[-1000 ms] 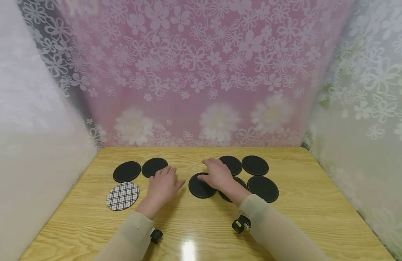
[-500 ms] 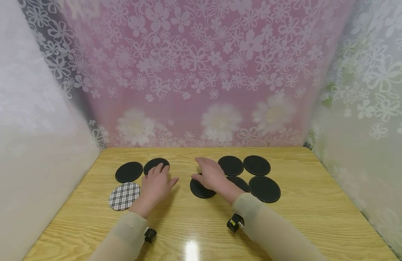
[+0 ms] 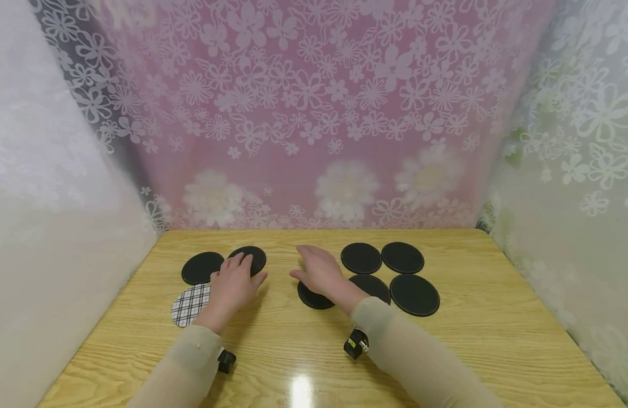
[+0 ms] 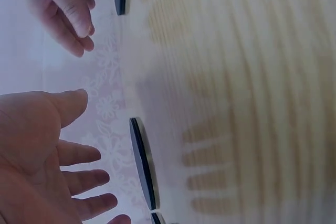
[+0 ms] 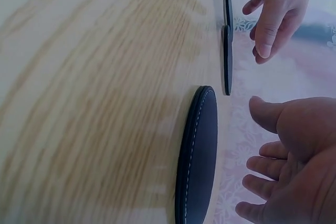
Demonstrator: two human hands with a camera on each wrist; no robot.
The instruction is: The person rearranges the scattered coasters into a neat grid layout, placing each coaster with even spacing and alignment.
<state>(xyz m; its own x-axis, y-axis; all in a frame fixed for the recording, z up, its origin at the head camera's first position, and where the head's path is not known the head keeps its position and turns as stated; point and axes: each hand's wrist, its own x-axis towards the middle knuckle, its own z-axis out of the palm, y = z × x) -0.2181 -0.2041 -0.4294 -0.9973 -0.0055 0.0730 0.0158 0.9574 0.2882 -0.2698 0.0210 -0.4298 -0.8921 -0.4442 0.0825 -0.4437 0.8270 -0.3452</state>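
Observation:
My left hand point(image 3: 234, 288) hovers over the left group of round coasters, its fingers spread and loosely bent. Under and around it lie a black coaster point(image 3: 256, 262), another black coaster point(image 3: 201, 268) and a white plaid coaster point(image 3: 188, 307), partly hidden by the hand. A gap shows between the hand and the black coaster point(image 4: 143, 163) in the left wrist view. My right hand point(image 3: 320, 272) hangs above a black coaster point(image 3: 314, 300), covering part of it. In the right wrist view that hand point(image 5: 302, 153) is apart from the stitched black coaster point(image 5: 202, 156). Neither hand holds anything.
Several more black coasters lie flat at the right, among them a back one point(image 3: 361, 258) and a front one point(image 3: 414, 294). The wooden table point(image 3: 497, 340) meets a pink floral curtain point(image 3: 314, 141) behind. Pale floral sheets point(image 3: 573, 198) hang at both sides.
Both hands have drifted left above the table. The left hand now covers part of the plaid coaster, while more of the right-hand group shows. The coasters keep their arrangement.

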